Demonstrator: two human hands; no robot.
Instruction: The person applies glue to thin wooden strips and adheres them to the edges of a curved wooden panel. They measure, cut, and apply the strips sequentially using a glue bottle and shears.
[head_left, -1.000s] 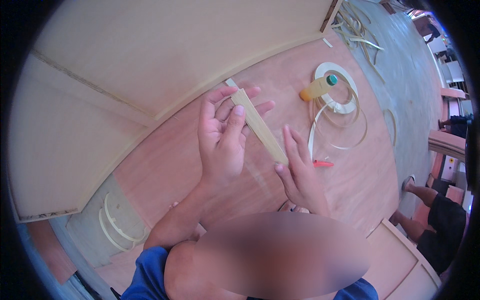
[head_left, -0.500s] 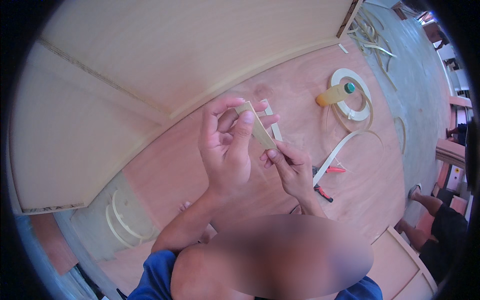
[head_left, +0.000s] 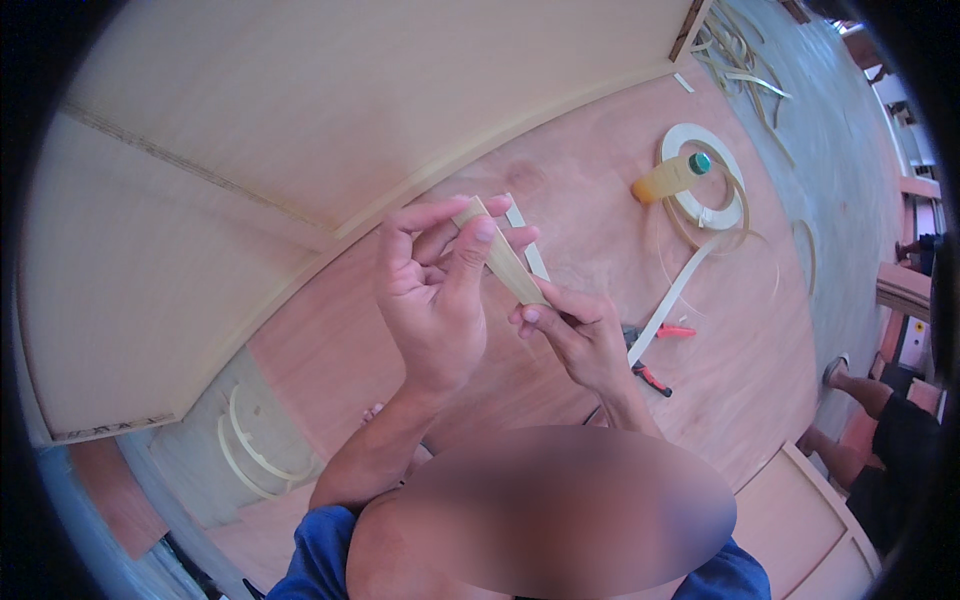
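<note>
"First item?"

"One pale wood strip, short and slim, held aslant in the air above the reddish plywood sheet."

"Held how?"

"Left hand: thumb clamped against the fingers on its upper end. Right hand: thumb and fingers pinched on its lower end. The hands themselves are apart."

"Next to it?"

"One white strip, behind the left fingertips; whether held or lying, cannot be told."

"On the sheet?"

"One hand tool with red handles, just beside the right forearm. One long pale band, running from the tool up to a white roll near the right edge. One bottle, green-capped, orange toward its base, overlapping the roll in view. One small white offcut, by the upper right corner."

"Beyond the edges?"

"Upper left edge: one large pale panel. Past the upper right corner: a tangle of strips on the grey floor. Off the right edge: a co-worker's leg."
</note>
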